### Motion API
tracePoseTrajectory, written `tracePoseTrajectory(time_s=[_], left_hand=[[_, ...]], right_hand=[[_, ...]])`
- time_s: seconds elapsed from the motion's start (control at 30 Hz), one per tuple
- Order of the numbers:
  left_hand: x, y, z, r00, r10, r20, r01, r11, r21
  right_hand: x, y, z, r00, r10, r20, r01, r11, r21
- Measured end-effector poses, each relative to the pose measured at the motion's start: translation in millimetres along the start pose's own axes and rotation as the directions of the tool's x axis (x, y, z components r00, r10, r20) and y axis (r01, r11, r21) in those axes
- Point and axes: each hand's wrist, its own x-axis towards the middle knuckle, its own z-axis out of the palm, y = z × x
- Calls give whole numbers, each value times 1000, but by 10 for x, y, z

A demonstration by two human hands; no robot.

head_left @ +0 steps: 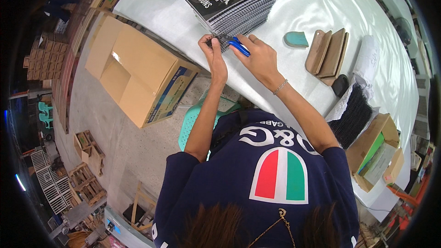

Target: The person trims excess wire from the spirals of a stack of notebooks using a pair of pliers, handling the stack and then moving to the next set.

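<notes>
At the table's near edge, my right hand [259, 59] is closed around blue-handled pliers [240, 48]. Their dark jaws point left, toward the fingers of my left hand [215, 59]. That hand is closed in a pinch at a small dark piece, which is too small and partly covered to name. Both hands are just in front of a tall stack of spiral-bound books [220, 1] with black covers. Black coil bindings run along the stack's near side.
A bundle of black plastic coils [353, 112] in white wrapping lies at the right, near an opened carton [395, 167]. Wooden blocks [327, 57] and a teal pad [296, 39] rest on the white table [275, 87]. A large cardboard box [138, 64] and a green stool [187, 126] stand at the left.
</notes>
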Motion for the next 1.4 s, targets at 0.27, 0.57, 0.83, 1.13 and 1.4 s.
tracePoseTrajectory(time_s=[0.27,0.57,0.83,1.13,1.4], left_hand=[[20,-116,66,989,52,-137,-69,989,-129],[-19,-121,-48,999,44,-27,-44,999,13],[-32,-58,-15,999,24,-34,-24,1000,7],[-37,-16,-1,999,24,-28,-23,999,39],[19,-197,-61,993,-8,-115,8,1000,-4]], right_hand=[[-79,61,32,995,-87,-46,81,989,-120],[13,9,84,994,-101,-35,97,989,-110],[-17,1,63,996,-80,-40,74,988,-133],[-2,29,96,998,-63,-10,62,994,-87],[-95,43,95,1000,12,-4,-12,999,-39]])
